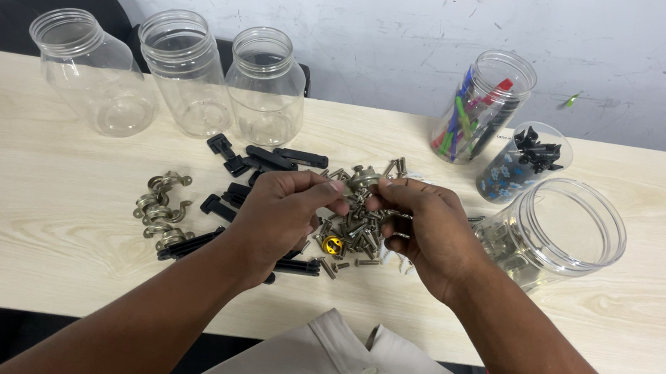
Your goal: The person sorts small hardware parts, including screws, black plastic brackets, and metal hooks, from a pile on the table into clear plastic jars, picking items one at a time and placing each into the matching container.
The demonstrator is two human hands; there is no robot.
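Screws (pixel 357 234): small, brassy, heaped on table (pixel 19 195); left hand (pixel 281 214) and right hand (pixel 423 226) pinch one together.

Three empty jars (pixel 184 75) stood in a row at the far left of the tabletop (pixel 19 195), lying tilted toward the near edge. At the far right, a jar of sticks (pixel 483 108), with a smaller jar of clips (pixel 523 163) just before it and to its right. Nearer and further right, a big jar (pixel 565 233) on its side. Mid-table, a screw pile (pixel 353 229), under and between the left hand (pixel 281 219) and right hand (pixel 423 226). Strips (pixel 268 156) behind the pile and left of it. Clamps (pixel 161 206) left of the strips, well apart from the jars.
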